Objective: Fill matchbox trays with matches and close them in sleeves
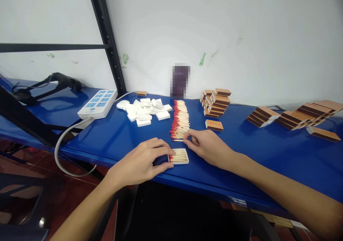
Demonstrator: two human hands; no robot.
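A small white matchbox tray (188,159), partly filled with red-tipped matches, lies near the table's front edge. My left hand (147,160) holds the tray at its left end, thumb at the near side and fingertips at the far side, over the matches. Just beyond it, a long heap of loose matches (181,118) runs back toward the wall, red heads to the left. My right hand (207,146) is at the near end of this heap, thumb and forefinger pinched on the stick end of a match (177,140).
White empty trays (144,112) are piled at the back left, near a power strip (99,103). An orange-brown matchbox (214,125) lies behind my right hand. Stacked matchboxes (218,101) stand near the wall, with more matchbox stacks (308,114) at the right. A black metal post (108,37) rises at the left.
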